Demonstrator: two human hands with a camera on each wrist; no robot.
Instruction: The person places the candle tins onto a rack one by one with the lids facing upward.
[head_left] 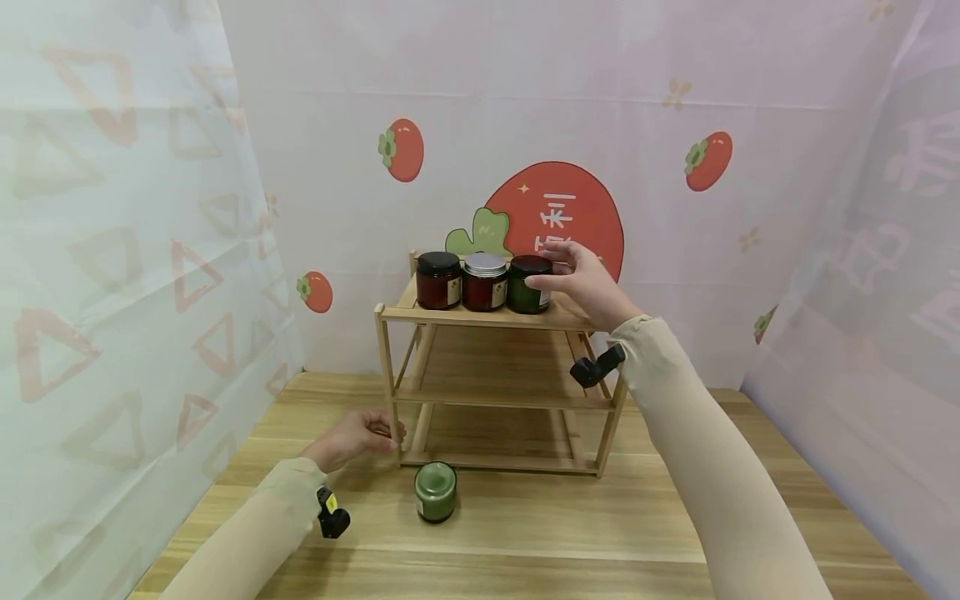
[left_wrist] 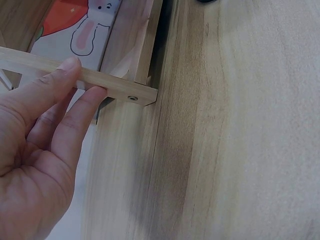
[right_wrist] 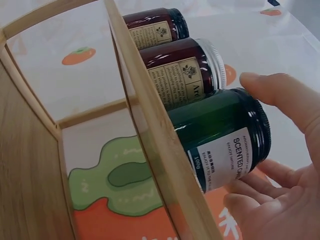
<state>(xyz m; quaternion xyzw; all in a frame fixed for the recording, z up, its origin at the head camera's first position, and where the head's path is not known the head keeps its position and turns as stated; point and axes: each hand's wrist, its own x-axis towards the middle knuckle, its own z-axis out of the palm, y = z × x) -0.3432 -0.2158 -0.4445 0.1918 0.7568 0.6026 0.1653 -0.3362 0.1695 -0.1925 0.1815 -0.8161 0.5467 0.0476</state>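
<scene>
**Working both sides of a three-tier wooden rack (head_left: 495,358)**

So my left hand (head_left: 356,437) is down low, pinching the rack's front left leg (left_wrist: 120,89) between thumb and fingers. The wrist view shows it nicely: thumb on one side of the wood, fingertips on the other.

My right hand (head_left: 583,285) is up at the top shelf, thumb and fingers spread wide around a dark green jar (right_wrist: 212,130). Honestly can't tell if I'm pressing on it or just have my fingers around it. The jar stands upright at the right end of a row of three, with a dark lid and a white label (right_wrist: 225,159) where I can read "SCENTED" and "100g".

Right next to it is a dark red jar with a silver lid (head_left: 484,292), then at the left end a dark red jar with a black lid (head_left: 437,292). Both have tan labels.

There's also a second green jar (head_left: 435,493) down on the wood-grain table (head_left: 570,550), just in front of the rack, near my left hand. Behind everything hangs a pale backdrop (head_left: 322,183) with red fruit prints.
</scene>
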